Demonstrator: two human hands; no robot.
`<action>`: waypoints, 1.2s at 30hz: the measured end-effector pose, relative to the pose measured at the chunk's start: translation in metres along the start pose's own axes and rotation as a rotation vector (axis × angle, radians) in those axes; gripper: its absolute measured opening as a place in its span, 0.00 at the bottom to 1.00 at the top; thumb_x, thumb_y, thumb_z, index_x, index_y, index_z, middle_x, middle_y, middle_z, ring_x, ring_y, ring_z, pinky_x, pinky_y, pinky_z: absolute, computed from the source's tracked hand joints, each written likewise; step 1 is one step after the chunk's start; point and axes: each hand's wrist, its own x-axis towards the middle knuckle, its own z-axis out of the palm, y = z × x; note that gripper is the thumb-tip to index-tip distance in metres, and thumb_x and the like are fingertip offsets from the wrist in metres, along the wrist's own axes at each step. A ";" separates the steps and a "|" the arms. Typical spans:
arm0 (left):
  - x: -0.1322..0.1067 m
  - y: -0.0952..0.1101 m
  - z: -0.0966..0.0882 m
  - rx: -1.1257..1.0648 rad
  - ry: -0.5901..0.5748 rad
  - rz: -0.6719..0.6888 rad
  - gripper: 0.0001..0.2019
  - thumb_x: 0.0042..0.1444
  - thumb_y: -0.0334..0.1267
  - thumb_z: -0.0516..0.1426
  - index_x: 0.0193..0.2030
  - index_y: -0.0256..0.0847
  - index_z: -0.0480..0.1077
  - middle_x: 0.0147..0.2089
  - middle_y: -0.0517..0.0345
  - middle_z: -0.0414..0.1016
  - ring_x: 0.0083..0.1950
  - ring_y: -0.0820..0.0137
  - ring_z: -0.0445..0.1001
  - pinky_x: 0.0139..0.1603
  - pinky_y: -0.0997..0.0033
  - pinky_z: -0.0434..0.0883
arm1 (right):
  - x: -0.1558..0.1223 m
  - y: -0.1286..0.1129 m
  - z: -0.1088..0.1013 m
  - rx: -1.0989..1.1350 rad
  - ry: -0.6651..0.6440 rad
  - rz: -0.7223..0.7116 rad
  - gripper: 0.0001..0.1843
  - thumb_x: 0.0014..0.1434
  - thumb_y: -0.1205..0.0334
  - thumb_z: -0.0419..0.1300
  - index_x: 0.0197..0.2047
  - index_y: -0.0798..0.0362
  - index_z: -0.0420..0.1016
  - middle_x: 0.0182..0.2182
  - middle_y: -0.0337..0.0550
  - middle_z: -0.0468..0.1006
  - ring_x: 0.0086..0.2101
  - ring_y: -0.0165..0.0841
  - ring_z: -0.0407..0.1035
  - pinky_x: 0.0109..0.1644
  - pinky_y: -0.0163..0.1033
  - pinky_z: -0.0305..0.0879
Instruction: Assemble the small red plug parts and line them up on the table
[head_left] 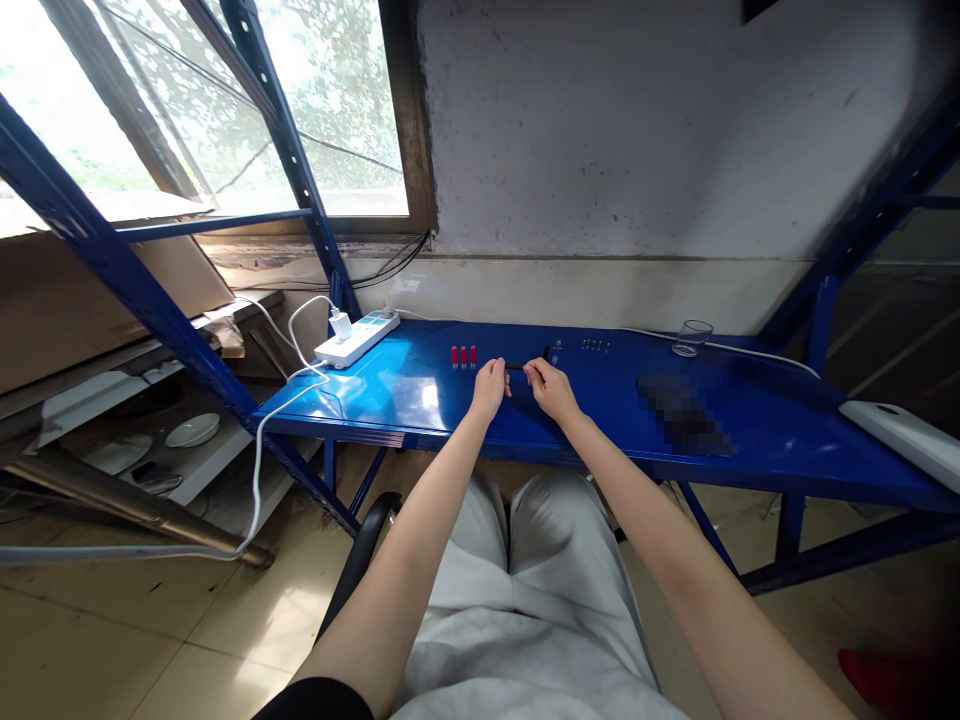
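Observation:
Over the front half of the blue table (600, 400), my left hand (490, 388) is closed around one end of a thin black rod (514, 367). The fingers of my right hand (552, 388) pinch its other end, so it lies level between both hands. Three small red cylinders with pale lower ends (463, 357) stand in a row just left of my left hand. Behind my right hand is a short black piece (546, 353), with small clear pieces (556, 352) beside it. Farther right, several tiny metallic parts (596, 345) form a row.
A white power strip (360, 338) with a plugged-in charger (340, 324) lies at the table's left end, its cable hanging over the edge. Toward the right are a clear glass (691, 338), a pixelated dark object (684, 415) and a white device (904, 440). Blue rack posts flank the table.

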 end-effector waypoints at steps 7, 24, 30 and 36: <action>0.001 0.001 -0.001 -0.101 0.006 -0.033 0.15 0.58 0.45 0.48 0.25 0.39 0.58 0.19 0.64 0.59 0.16 0.79 0.60 0.20 0.78 0.59 | -0.001 0.003 0.001 -0.007 -0.017 -0.002 0.21 0.63 0.46 0.39 0.34 0.50 0.64 0.25 0.43 0.69 0.24 0.32 0.61 0.29 0.35 0.54; 0.000 0.001 -0.003 0.004 -0.001 0.059 0.16 0.58 0.49 0.48 0.31 0.37 0.65 0.24 0.61 0.69 0.17 0.80 0.65 0.20 0.79 0.60 | -0.001 0.003 -0.002 -0.050 -0.004 -0.004 0.22 0.63 0.45 0.38 0.35 0.50 0.66 0.25 0.44 0.70 0.23 0.32 0.61 0.26 0.35 0.52; 0.001 -0.002 -0.003 0.099 0.063 0.068 0.17 0.59 0.48 0.46 0.28 0.38 0.62 0.22 0.62 0.67 0.15 0.80 0.63 0.19 0.79 0.60 | -0.001 0.002 0.000 -0.141 -0.019 -0.018 0.23 0.64 0.47 0.37 0.37 0.50 0.67 0.28 0.46 0.72 0.25 0.33 0.63 0.25 0.35 0.51; -0.001 0.000 -0.002 0.136 0.084 0.065 0.19 0.59 0.50 0.46 0.24 0.38 0.61 0.20 0.63 0.65 0.15 0.80 0.62 0.19 0.79 0.60 | -0.002 0.004 -0.001 -0.225 -0.012 -0.052 0.25 0.64 0.47 0.36 0.41 0.51 0.69 0.36 0.49 0.75 0.26 0.33 0.66 0.25 0.36 0.52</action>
